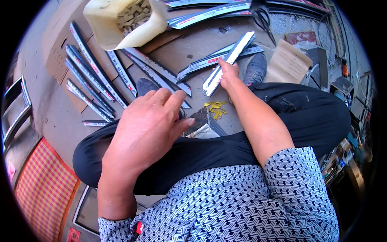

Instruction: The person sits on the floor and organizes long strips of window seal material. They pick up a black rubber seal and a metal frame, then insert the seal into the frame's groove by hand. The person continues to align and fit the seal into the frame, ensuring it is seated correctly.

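Note:
My right hand grips a straight frame profile strip with a white face and angled ends, tilted up to the right. Over my left leg hovers my left hand, its back toward me and the thumb apart from the bent fingers; it appears to hold nothing, though the fingertips are hidden. Beyond the held strip, more mitred profile strips with printed film lie by my right shoe. Yellow scraps are on the floor between my legs.
Several cut strips fan out over cardboard at the left. A cream plastic container of small tan blocks stands ahead. Scissors and a brown cardboard piece are at the right. A checked mat lies at lower left.

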The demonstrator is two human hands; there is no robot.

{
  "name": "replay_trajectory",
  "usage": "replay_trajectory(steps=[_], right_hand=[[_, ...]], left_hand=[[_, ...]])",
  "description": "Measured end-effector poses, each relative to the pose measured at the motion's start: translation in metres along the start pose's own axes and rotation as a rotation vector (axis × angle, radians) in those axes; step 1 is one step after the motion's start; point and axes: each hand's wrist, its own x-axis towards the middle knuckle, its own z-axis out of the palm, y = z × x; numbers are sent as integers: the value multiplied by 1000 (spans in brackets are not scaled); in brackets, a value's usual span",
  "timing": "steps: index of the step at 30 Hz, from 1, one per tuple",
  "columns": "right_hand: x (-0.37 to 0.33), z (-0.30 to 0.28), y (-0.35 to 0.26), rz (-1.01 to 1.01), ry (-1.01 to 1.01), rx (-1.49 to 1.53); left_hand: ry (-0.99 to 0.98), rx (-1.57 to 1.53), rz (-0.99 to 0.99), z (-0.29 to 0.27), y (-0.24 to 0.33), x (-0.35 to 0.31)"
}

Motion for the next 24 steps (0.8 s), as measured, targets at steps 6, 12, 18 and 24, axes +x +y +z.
replay_trajectory(steps=[6,12,18,24], right_hand=[[15,1,-15,-87,-54,-100],[10,3,-12,-122,-34,-171],[7,6,-17,-116,-12,-147],[8,6,-15,-127,-25,-140]], left_hand=[[23,-5,98,7,-5,2],[-53,-2,40,-2,0,2],[-47,1,39,-2,1,5],[-68,1,16,-6,3,6]])
